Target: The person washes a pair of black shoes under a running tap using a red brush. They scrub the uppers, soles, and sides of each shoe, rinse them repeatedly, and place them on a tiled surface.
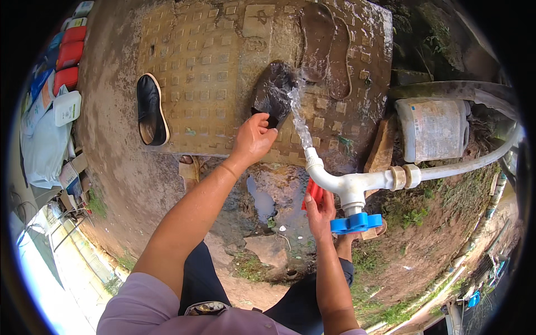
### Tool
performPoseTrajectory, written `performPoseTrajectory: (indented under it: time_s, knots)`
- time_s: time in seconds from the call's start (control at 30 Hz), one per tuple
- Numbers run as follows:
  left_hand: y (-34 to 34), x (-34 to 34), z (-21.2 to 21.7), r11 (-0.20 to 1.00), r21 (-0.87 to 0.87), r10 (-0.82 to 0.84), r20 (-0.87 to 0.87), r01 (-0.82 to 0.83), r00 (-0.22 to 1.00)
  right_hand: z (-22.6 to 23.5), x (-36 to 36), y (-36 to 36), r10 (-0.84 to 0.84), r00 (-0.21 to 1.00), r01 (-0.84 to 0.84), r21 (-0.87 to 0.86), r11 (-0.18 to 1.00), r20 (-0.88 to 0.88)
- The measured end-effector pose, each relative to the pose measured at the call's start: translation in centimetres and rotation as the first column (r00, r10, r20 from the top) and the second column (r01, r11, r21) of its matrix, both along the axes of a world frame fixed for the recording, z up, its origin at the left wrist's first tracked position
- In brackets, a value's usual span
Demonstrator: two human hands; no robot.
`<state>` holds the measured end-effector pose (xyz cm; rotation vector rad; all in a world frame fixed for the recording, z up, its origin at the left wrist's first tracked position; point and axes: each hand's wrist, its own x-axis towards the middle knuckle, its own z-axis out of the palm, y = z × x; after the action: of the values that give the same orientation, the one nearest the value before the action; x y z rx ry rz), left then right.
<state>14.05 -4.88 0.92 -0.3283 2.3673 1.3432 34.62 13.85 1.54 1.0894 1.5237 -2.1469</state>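
Note:
My left hand (252, 137) grips a wet dark shoe (271, 89) by its opening edge, fingers closed. Water pours from a white plastic tap (343, 184) onto the shoe's right side and splashes over it. Below the tap's spout, my right hand (320, 215) is closed around a red object (314, 192), partly hidden by the pipe; its kind does not show. Beside that hand is the tap's blue handle (356, 223). Two wet brown insoles (317, 44) lie at the far right of the studded slab (201, 67). The other black shoe (152, 109) rests on its left edge.
A grey hose (474, 167) runs from the tap to the right, past a dirty white jerrycan (432, 131). Red containers (70, 54) and a white bag (44, 145) line the far left. Puddled, muddy ground (259, 198) lies between the slab and my legs.

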Motion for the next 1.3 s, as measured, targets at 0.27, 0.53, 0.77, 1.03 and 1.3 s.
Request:
performPoseTrajectory:
  time_s: [0.27, 0.53, 0.77, 1.03, 1.3]
  knots:
    - [-0.1, -2.0, 0.2, 0.528, 0.504, 0.457, 0.509, -0.683, 0.729, -3.5, -19.5, -6.3, 0.468, 0.854, -0.165, 0.735, 0.658, -0.227]
    - [0.2, -5.7, -4.6, 0.242, 0.745, 0.204, 0.588, -0.622, 0.783, -6.3, -17.6, -7.4, 0.603, 0.752, -0.072, 0.876, 0.478, -0.267]
    - [0.7, -7.2, -5.1, 0.378, 0.741, 0.182, 0.527, -0.554, 0.830, -7.1, -27.0, -5.9, 0.489, 0.814, 0.178, 0.935, 0.306, -0.314]
    - [0.3, -8.0, -4.4, 0.293, 0.682, 0.047, 0.690, -0.670, 0.722, -5.4, -25.8, -6.8, 0.635, 0.754, -0.008, 0.964, 0.264, -0.167]
    - [-0.5, -8.0, -4.4, 0.295, 0.686, -0.010, 0.698, -0.665, 0.716, -5.4, -26.0, -8.6, 0.608, 0.731, 0.108, 0.933, 0.345, -0.309]
